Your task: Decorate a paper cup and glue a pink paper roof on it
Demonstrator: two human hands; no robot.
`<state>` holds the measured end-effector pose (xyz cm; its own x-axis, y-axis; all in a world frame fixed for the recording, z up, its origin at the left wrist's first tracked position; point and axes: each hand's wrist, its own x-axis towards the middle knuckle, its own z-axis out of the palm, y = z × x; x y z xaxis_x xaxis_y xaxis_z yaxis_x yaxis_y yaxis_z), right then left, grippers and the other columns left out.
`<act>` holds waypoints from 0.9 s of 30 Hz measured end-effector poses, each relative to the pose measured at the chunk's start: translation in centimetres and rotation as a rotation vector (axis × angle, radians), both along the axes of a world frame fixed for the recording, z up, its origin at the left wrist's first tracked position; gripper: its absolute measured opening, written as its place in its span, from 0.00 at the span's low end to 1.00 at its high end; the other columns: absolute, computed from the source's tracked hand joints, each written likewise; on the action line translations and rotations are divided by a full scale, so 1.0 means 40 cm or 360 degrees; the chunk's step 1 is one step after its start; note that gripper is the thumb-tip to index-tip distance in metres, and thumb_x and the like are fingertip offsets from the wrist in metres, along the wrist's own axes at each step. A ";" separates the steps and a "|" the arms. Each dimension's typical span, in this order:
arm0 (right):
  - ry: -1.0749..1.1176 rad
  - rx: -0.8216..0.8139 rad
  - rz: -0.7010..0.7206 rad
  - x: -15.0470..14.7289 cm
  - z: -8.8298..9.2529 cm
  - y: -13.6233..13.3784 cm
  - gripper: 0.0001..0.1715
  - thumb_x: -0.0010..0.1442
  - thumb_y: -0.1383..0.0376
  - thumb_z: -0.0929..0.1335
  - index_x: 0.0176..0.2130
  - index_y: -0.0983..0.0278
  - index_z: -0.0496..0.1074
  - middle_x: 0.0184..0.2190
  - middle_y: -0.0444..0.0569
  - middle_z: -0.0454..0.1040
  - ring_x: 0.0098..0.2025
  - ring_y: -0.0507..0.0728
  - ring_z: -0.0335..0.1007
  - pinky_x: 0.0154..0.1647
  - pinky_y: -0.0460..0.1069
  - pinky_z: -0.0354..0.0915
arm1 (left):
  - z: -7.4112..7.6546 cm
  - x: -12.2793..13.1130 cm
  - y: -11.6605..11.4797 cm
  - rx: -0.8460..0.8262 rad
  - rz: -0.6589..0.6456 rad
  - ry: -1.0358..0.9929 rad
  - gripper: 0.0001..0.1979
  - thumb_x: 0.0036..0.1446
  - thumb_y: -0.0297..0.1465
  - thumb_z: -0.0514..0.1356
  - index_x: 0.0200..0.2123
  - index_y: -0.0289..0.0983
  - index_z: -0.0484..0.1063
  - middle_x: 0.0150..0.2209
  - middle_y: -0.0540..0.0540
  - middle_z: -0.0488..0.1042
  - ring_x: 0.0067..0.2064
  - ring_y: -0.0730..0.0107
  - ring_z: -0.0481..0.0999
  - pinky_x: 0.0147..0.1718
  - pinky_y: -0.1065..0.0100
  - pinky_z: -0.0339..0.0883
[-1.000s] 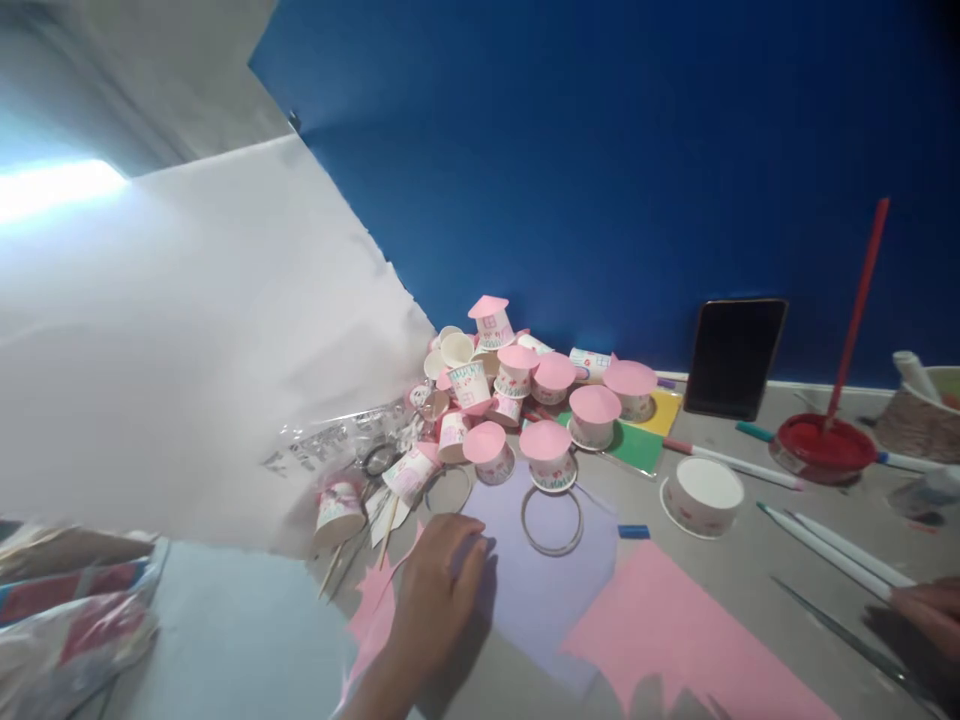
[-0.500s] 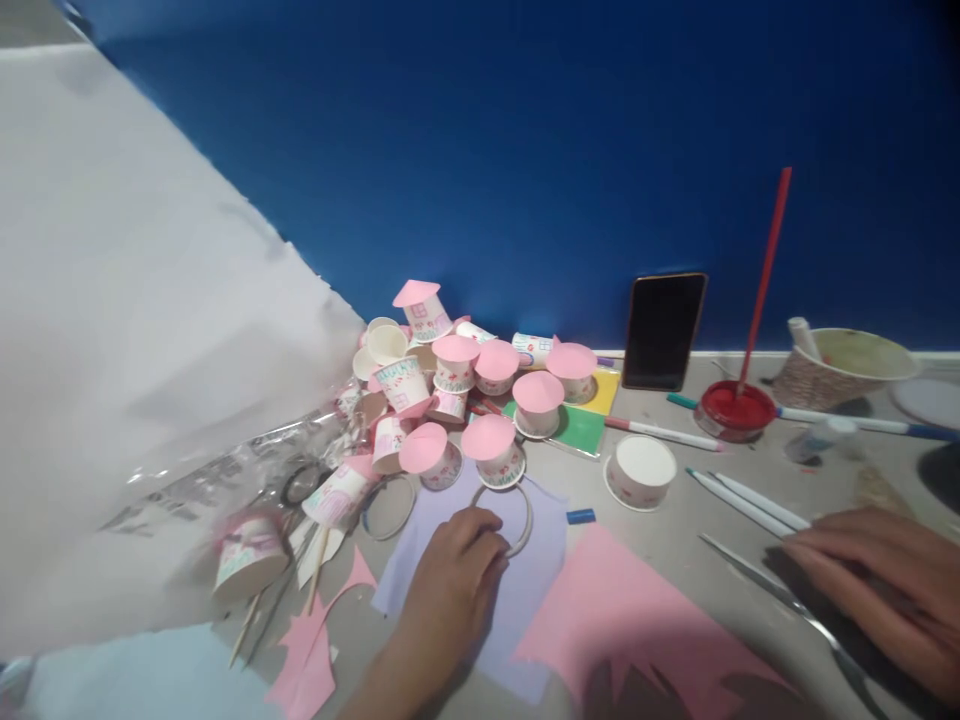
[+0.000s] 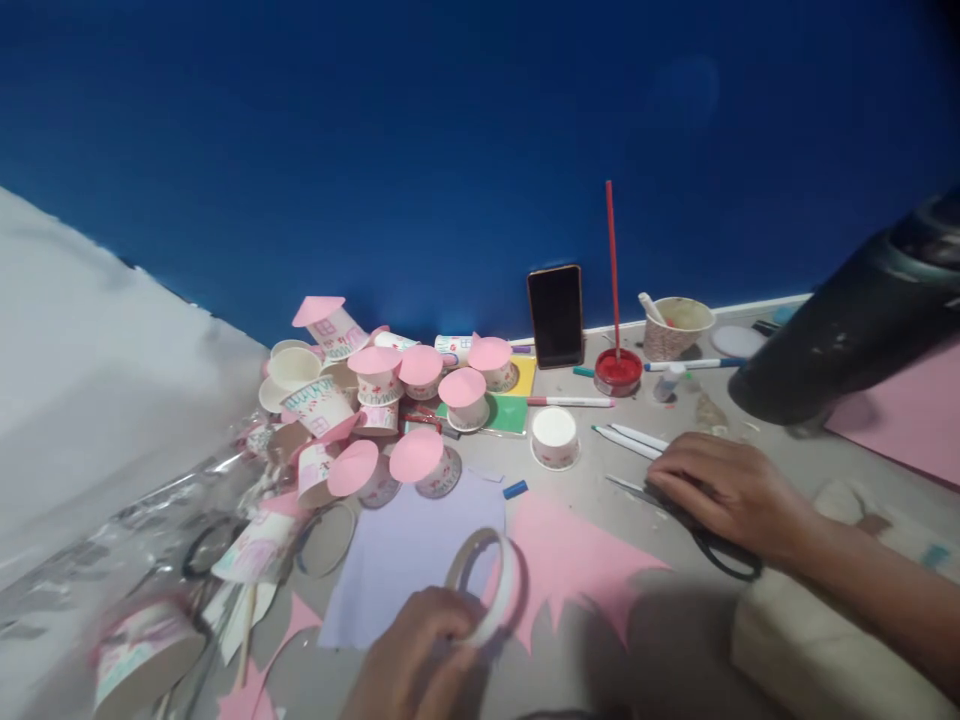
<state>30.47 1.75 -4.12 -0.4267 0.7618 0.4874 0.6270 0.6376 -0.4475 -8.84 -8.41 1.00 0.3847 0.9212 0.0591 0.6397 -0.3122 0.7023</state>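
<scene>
My left hand [image 3: 420, 650] grips a roll of tape [image 3: 501, 590] by its lower rim, holding it tilted up over the edges of a lilac sheet [image 3: 397, 560] and a jagged-cut pink sheet [image 3: 562, 560]. Over a pair of scissors [image 3: 724, 560], my right hand [image 3: 720, 495] has its fingers curled round their middle; the blade tips poke out left and a dark handle shows below. Two white markers [image 3: 630, 440] lie right by those fingers. Small decorated paper cups with pink paper tops [image 3: 420, 455] cluster beyond the lilac sheet.
A phone [image 3: 556, 315] leans on the blue wall. Near it stand a red paint pot [image 3: 617, 372] with a stick, a paper cup [image 3: 679, 328] and a large dark bottle [image 3: 832, 320]. Another tape ring [image 3: 326, 540], pink scraps [image 3: 247, 690] and clear plastic [image 3: 150, 540] lie left.
My left hand has lifted the roll of tape off the lilac sheet and tilted it. My right hand has moved from the marker ends onto the scissors. The view has swung right.
</scene>
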 end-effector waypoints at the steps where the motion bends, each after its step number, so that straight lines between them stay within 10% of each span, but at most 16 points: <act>1: -0.0022 0.0011 0.0000 -0.002 0.004 -0.001 0.09 0.72 0.65 0.67 0.38 0.60 0.75 0.32 0.47 0.79 0.33 0.55 0.74 0.37 0.50 0.66 | -0.012 0.026 0.003 0.0156 -0.0078 -0.0012 0.05 0.68 0.29 0.58 0.44 0.43 0.73 0.42 0.46 0.82 0.45 0.65 0.83 0.44 0.71 0.77; 11: -0.0160 0.0076 0.0038 -0.002 0.010 -0.006 0.13 0.72 0.63 0.65 0.37 0.62 0.77 0.31 0.48 0.80 0.34 0.56 0.74 0.37 0.50 0.63 | -0.096 0.117 0.011 0.0753 -0.0310 0.0476 0.15 0.66 0.21 0.53 0.53 0.38 0.68 0.50 0.39 0.83 0.51 0.59 0.83 0.48 0.57 0.77; 20: -0.0305 -0.0230 0.0727 -0.084 0.051 -0.097 0.12 0.71 0.62 0.65 0.41 0.62 0.79 0.45 0.54 0.81 0.45 0.60 0.71 0.45 0.53 0.66 | -0.050 0.134 0.001 0.0499 -0.0412 0.0414 0.13 0.67 0.22 0.53 0.52 0.38 0.69 0.51 0.38 0.82 0.55 0.56 0.81 0.51 0.55 0.75; 27: -0.0372 -0.0321 0.0854 -0.095 0.052 -0.100 0.21 0.73 0.60 0.63 0.32 0.60 0.78 0.37 0.53 0.81 0.39 0.59 0.69 0.41 0.53 0.66 | -0.031 0.139 0.011 0.0362 -0.0355 0.0269 0.10 0.70 0.25 0.54 0.51 0.39 0.69 0.52 0.40 0.80 0.58 0.58 0.76 0.56 0.56 0.70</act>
